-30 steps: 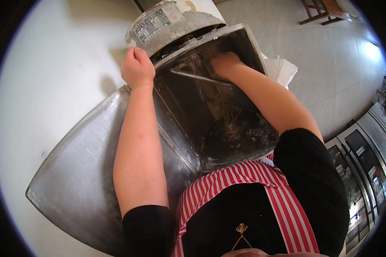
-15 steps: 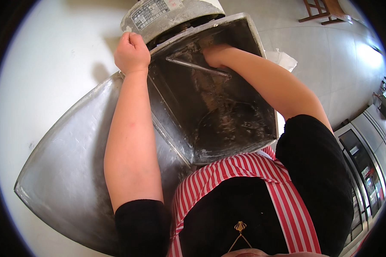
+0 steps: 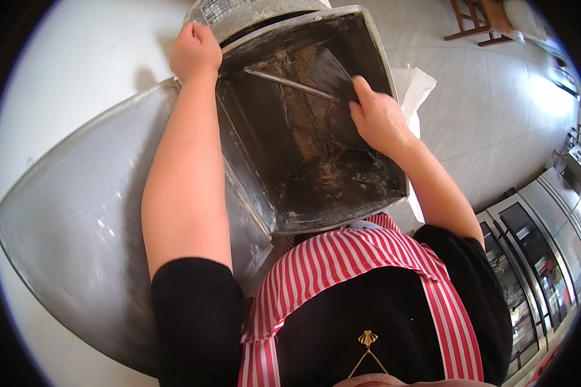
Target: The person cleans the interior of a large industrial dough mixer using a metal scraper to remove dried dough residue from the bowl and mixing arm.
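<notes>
One clenched left hand (image 3: 196,53), right hand (image 3: 382,122) grasping flat dark scraper (image 3: 333,72), boxy metal tub (image 3: 363,51), crusted inside

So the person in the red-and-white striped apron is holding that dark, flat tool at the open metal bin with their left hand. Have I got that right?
Not quite: the right hand holds the dark, flat tool at the open metal bin, as the head view shows. The red-and-white striped apron is right.
</notes>
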{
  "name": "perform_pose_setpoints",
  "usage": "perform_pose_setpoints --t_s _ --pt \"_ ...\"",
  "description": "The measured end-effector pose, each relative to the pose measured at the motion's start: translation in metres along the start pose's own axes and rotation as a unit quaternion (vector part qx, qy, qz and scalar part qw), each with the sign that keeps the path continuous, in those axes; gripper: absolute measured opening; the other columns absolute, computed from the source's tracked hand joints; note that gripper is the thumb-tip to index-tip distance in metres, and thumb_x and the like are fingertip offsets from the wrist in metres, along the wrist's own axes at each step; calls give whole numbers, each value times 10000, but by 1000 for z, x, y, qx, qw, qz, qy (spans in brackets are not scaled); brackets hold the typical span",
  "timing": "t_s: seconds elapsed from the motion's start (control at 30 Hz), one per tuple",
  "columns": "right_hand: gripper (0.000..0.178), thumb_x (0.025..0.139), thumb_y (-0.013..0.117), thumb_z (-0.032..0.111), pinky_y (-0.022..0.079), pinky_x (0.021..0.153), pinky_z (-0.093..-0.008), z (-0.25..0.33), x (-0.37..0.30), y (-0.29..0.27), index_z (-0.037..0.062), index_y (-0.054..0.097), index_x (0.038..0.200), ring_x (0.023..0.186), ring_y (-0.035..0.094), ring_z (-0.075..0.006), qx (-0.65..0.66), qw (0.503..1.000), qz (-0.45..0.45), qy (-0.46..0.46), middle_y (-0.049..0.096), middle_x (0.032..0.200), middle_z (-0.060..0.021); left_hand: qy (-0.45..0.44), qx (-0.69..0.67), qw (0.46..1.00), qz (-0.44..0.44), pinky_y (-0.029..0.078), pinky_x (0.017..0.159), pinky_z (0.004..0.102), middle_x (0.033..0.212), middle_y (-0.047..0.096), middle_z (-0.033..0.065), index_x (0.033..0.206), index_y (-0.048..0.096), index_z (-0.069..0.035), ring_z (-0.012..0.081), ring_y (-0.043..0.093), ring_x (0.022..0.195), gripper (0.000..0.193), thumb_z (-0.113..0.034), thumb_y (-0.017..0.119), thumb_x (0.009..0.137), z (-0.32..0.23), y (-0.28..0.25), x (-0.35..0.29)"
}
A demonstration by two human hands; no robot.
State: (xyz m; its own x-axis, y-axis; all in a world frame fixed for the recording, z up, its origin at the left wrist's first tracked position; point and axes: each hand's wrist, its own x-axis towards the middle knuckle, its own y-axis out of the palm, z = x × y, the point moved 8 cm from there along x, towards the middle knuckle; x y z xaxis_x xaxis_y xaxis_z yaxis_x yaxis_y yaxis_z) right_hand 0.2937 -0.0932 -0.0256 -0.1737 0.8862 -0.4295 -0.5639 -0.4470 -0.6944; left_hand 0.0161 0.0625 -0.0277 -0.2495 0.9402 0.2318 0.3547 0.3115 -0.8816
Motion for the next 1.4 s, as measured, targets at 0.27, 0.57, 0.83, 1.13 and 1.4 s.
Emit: perform_pose_setpoints --t_s 0.27,0.57,0.83,1.13,1.4 --pt "244 815 532 116 428 594 -524 -41 -138 34 38 402 1007 671 559 -442 -37 998 49 5 569 669 -235 -44 14 984 172 456 821 447 1016 643 123 1053 598 -167 335 591 971 415 -443 339 882 7 19 0" --pt "112 864 522 74 417 392 -270 -92 -158 45 -12 461 826 421 509 -113 328 928 53 166 566 613 -74 -26 -200 979 -9 399 924 404 1147 566 175 1164 532 -43 346 520 1069 408 -314 523 859 -15 -39 -85" --pt "127 847 535 66 424 372 -298 -97 -150 48 -34 457 844 393 517 -164 375 912 102 131 576 619 -126 -97 -360 922 -103 366 949 338 1195 553 105 1169 517 -11 214 497 1124 302 -132 489 894 -39 -138 -276" --pt "252 793 542 10 421 365 -311 -69 -136 68 -45 433 1015 411 528 -173 245 953 159 76 563 608 -129 -56 -226 972 -40 409 898 400 1109 567 170 1127 527 -3 340 535 1015 305 -91 518 835 -23 -196 -457" --pt "384 779 515 4 410 371 -346 3 -72 141 -12 461 1159 450 547 -205 -117 951 278 -75 583 714 -164 -129 -241 961 34 423 859 425 1105 568 171 1143 519 -21 360 533 1001 350 -69 537 797 -5 -176 -536"
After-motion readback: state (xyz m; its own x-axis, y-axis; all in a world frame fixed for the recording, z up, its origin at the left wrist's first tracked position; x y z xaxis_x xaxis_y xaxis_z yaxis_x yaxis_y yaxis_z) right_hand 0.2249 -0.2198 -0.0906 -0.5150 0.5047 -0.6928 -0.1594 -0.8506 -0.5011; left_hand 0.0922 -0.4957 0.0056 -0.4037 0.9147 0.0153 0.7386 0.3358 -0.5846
